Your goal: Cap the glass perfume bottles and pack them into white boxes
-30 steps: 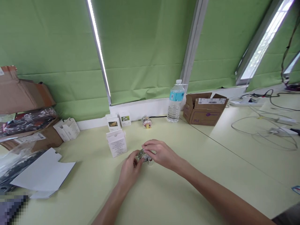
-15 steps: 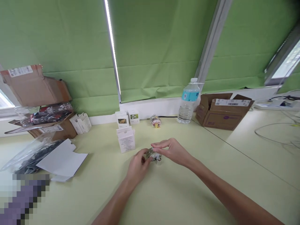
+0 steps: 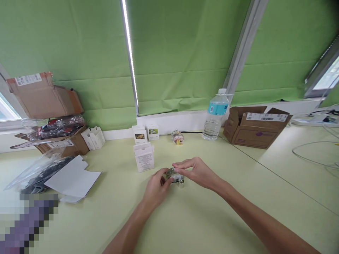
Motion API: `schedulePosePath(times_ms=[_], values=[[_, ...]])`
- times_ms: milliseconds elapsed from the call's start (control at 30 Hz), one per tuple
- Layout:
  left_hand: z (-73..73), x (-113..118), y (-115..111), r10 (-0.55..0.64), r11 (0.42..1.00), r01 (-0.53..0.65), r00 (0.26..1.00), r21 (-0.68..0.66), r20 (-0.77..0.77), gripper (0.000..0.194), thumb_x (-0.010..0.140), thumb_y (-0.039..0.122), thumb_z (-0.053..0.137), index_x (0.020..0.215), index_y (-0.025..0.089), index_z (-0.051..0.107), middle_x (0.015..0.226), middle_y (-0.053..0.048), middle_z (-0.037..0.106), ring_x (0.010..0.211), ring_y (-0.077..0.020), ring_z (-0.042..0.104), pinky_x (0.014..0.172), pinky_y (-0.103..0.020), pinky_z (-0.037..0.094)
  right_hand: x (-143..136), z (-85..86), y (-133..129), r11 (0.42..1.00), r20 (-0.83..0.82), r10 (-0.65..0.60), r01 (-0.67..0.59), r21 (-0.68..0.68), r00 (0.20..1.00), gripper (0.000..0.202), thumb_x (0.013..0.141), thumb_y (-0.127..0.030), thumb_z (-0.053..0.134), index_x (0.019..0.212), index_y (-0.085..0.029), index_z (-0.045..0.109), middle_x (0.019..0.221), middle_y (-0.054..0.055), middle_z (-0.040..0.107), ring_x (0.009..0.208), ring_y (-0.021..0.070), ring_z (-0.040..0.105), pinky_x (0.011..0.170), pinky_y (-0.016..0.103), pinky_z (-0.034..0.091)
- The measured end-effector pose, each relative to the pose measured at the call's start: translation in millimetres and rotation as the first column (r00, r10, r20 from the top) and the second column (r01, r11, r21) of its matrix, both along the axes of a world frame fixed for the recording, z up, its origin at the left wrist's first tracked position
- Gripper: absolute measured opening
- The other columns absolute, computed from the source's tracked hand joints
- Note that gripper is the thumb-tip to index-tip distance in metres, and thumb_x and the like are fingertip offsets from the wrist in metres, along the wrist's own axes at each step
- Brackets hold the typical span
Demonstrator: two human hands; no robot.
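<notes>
In the middle of the table a small, shiny, see-through grey-green object (image 3: 177, 177) with a rounded body is partly covered by my fingers. Its exact kind I cannot make out. My left hand (image 3: 156, 187) curls round its left side, with thumb in front and fingers behind. From the right, my right hand (image 3: 197, 173) pinches at the top of the same object, thumb and fingertips together. What lies between those fingertips is too small to name. Behind stands a similar clear round ornament (image 3: 177, 137) with pink and gold colours at its base.
An upright white carton (image 3: 144, 160) and two small picture boxes (image 3: 140, 137) stand behind my left hand. A water bottle (image 3: 215, 114) and an open cardboard box (image 3: 254, 132) are at back right. Stacked boxes (image 3: 57, 102) and white card (image 3: 72, 180) lie at left.
The whole view has shifted slightly, so things appear a little further right. Both hands keep their hold on the small object, which looks slightly turned.
</notes>
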State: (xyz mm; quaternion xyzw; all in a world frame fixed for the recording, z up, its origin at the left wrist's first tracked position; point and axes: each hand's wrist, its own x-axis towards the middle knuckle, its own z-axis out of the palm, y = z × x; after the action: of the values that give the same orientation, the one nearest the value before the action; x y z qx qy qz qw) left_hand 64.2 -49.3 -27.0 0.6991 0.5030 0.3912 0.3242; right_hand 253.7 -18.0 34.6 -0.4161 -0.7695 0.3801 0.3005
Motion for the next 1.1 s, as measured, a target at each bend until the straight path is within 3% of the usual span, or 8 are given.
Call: schedulePosePath(times_ms=[200, 333, 433, 567, 667, 800, 1000, 1100], values=[[1.4, -2, 1, -0.008, 1.000, 0.008, 1.000, -0.015, 0.006, 0.028, 0.084, 0.034, 0.047, 0.105, 0.020, 0.059, 0.068, 0.001, 0.058, 0.055, -0.0103, 0.045, 0.053, -0.021, 0.035, 0, 1.6, -3, 0.997, 0.026, 0.008, -0.010, 0.076, 1.000, 0.031, 0.082, -0.045, 0.059, 0.103, -0.027, 0.072, 0.116, 0.003, 0.066, 0.108, 0.0247, 0.061, 0.093, 0.036, 0.049], [-0.1, -7, 4, 0.019, 0.999, -0.019, 1.000, -0.027, 0.017, 0.031, 0.084, 0.038, 0.048, 0.107, 0.020, 0.059, 0.064, 0.002, 0.054, 0.055, -0.0108, 0.045, 0.053, -0.021, 0.034, 10, 8.8, 1, 0.968, 0.047, -0.153, 0.140, 0.211, 0.987, 0.036, 0.087, -0.045, 0.050, 0.107, -0.022, 0.068, 0.111, 0.006, 0.068, 0.092, 0.0209, 0.065, 0.079, 0.032, 0.052], [-2.2, -9, 6, 0.045, 0.998, -0.044, 0.999, -0.034, 0.030, 0.035, 0.084, 0.042, 0.048, 0.109, 0.021, 0.059, 0.066, 0.002, 0.054, 0.056, -0.0115, 0.045, 0.052, -0.021, 0.034, 17, 6.1, 3, 0.977, 0.242, -0.158, 0.115, 0.180, 0.957, 0.035, 0.086, -0.048, 0.049, 0.091, -0.020, 0.069, 0.087, 0.005, 0.071, 0.074, 0.0181, 0.064, 0.063, 0.028, 0.049], [-4.1, -9, 6, 0.050, 0.998, -0.047, 0.997, -0.042, 0.064, 0.036, 0.084, 0.044, 0.048, 0.110, 0.021, 0.058, 0.072, 0.001, 0.057, 0.058, -0.0117, 0.046, 0.054, -0.022, 0.036, 10, -13.1, -4, 0.987, 0.525, -0.102, 0.022, 0.157, 0.845, 0.033, 0.074, -0.051, 0.063, 0.083, -0.021, 0.066, 0.074, 0.003, 0.068, 0.063, 0.0174, 0.059, 0.051, 0.025, 0.037], [-3.2, -8, 5, 0.034, 0.999, -0.031, 0.997, -0.045, 0.071, 0.034, 0.084, 0.042, 0.048, 0.109, 0.021, 0.057, 0.073, 0.001, 0.057, 0.059, -0.0113, 0.046, 0.055, -0.021, 0.036, -3, -24.8, -11, 0.971, 0.596, -0.148, 0.002, 0.238, 0.789, 0.019, 0.075, -0.039, 0.063, 0.073, -0.020, 0.063, 0.068, 0.002, 0.065, 0.060, 0.0165, 0.057, 0.051, 0.025, 0.032], [0.1, -8, 4, 0.038, 0.998, -0.035, 0.998, -0.057, 0.054, 0.033, 0.084, 0.042, 0.048, 0.107, 0.020, 0.058, 0.066, 0.002, 0.053, 0.056, -0.0110, 0.043, 0.054, -0.021, 0.033, -5, -19.8, -9, 0.953, 0.522, -0.190, 0.028, 0.302, 0.831, 0.015, 0.081, -0.027, 0.054, 0.073, -0.020, 0.064, 0.075, 0.003, 0.066, 0.066, 0.0162, 0.059, 0.058, 0.026, 0.036], [1.4, -8, 2, 0.016, 0.999, -0.015, 0.999, -0.036, 0.031, 0.032, 0.084, 0.039, 0.048, 0.107, 0.019, 0.060, 0.064, 0.002, 0.052, 0.057, -0.0118, 0.045, 0.054, -0.022, 0.033, -1, -4.0, -6, 0.913, 0.123, -0.281, 0.225, 0.340, 0.952, 0.030, 0.085, -0.037, 0.053, 0.111, -0.022, 0.056, 0.087, 0.004, 0.067, 0.071, 0.0163, 0.061, 0.065, 0.029, 0.048], [1.6, -8, 0, -0.022, 1.000, 0.022, 1.000, -0.003, -0.010, 0.030, 0.083, 0.034, 0.049, 0.107, 0.021, 0.060, 0.069, 0.001, 0.056, 0.060, -0.0122, 0.048, 0.056, -0.022, 0.035, -7, -3.2, -11, 0.893, -0.008, -0.244, 0.228, 0.388, 0.970, 0.028, 0.085, -0.040, 0.056, 0.107, -0.023, 0.055, 0.086, 0.003, 0.067, 0.074, 0.0163, 0.061, 0.068, 0.029, 0.051]])
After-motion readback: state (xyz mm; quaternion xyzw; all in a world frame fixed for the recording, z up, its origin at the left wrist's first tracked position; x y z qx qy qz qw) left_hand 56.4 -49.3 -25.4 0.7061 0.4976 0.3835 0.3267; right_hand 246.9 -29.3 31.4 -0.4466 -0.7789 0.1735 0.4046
